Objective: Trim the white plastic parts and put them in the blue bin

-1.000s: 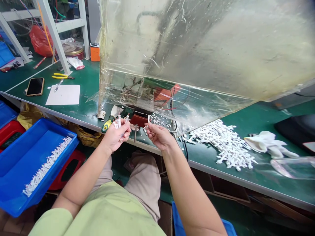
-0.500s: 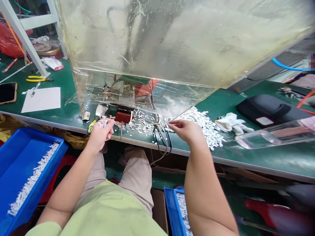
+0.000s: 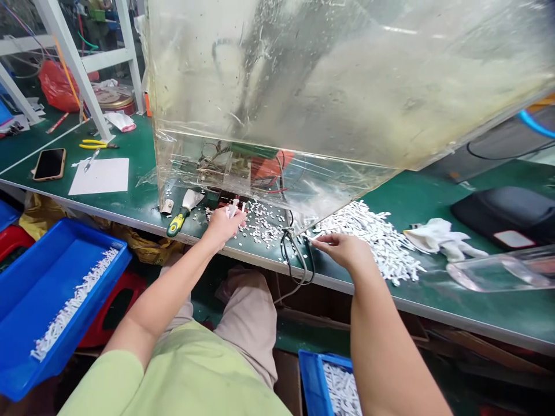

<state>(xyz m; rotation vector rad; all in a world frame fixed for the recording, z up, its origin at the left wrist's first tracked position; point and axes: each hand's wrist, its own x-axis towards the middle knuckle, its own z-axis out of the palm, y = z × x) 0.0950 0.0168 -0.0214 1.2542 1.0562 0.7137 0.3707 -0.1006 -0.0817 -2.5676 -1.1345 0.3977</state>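
Several small white plastic strips point(image 3: 234, 207) stick up from my left hand point(image 3: 223, 226), which is closed around them. That hand is at the small dark red fixture point(image 3: 224, 198) under the clear sheet, covering much of it. My right hand point(image 3: 342, 248) is pinched near the table edge, beside the looped black and grey cables point(image 3: 291, 242). A small white piece point(image 3: 315, 237) shows at its fingertips, its shape hard to make out. Behind that hand spreads a heap of white plastic strips point(image 3: 368, 231). Tiny white chips point(image 3: 262, 222) are strewn between both hands.
A large clear plastic sheet point(image 3: 303, 86) hangs over the work spot. Left of the fixture lies a scraper point(image 3: 184, 214). Blue trays point(image 3: 26, 300) with white strips stand low at left and by my right side. White gloves point(image 3: 442, 237) and a black case point(image 3: 498, 214) lie right.
My left hand has moved right and toward the fixture, uncovering the scraper. My right hand stays pinched by the cables. The whole view has shifted somewhat.
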